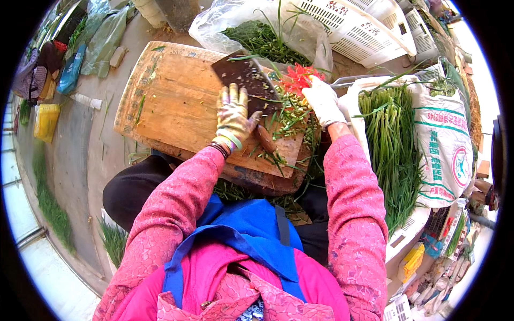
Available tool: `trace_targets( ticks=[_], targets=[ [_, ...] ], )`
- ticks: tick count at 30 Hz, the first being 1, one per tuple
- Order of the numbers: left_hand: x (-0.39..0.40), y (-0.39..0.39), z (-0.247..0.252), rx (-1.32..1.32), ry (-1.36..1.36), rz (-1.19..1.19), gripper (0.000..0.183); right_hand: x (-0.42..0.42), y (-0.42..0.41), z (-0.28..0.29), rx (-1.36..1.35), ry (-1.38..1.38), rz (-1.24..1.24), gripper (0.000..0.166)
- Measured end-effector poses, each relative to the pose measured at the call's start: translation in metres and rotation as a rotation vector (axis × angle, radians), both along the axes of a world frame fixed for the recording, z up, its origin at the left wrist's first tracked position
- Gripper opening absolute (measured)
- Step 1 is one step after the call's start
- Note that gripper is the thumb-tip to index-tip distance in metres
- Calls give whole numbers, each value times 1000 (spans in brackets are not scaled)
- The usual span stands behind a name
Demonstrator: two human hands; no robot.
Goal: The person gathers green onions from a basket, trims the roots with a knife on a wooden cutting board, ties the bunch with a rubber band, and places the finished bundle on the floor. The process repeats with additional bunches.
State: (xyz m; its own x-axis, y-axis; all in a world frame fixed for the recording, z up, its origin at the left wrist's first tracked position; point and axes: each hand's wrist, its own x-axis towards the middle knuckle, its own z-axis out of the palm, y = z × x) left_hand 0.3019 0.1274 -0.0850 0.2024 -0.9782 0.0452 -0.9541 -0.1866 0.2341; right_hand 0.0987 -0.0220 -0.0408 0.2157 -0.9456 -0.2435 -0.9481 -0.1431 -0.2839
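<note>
My left hand [233, 116], in a stained glove, lies palm down with fingers apart at the near side of a wooden chopping board [176, 96]. Its thumb reaches over the dark blade of a cleaver [245, 80]; whether it presses on it I cannot tell. The cleaver's wooden handle [266, 138] points towards me, and bits of green stick to the blade. In a white glove, my right hand [321, 100] grips a bunch of red strips [300, 78] at the board's right edge. Chopped green stalks [291, 106] lie heaped between cleaver and right hand.
Beyond the board stands a clear plastic bag [213, 24] of cut greens. White slotted crates [353, 32] lean behind it. At my right, a white crate [401, 240] holds long green stalks [389, 152], beside a printed woven sack [441, 140]. A yellow container [46, 122] is far left.
</note>
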Motion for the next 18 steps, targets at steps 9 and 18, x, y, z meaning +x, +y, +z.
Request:
trace_targets(
  ticks=[9,18],
  targets=[
    [-44,-1,-8,-59,83,-50,67,-10,10,-52,-224,-216,-19,28],
    [-40,-39,25,-413,644,36,23,11,42,-22,-48,-782,-273,18]
  ],
)
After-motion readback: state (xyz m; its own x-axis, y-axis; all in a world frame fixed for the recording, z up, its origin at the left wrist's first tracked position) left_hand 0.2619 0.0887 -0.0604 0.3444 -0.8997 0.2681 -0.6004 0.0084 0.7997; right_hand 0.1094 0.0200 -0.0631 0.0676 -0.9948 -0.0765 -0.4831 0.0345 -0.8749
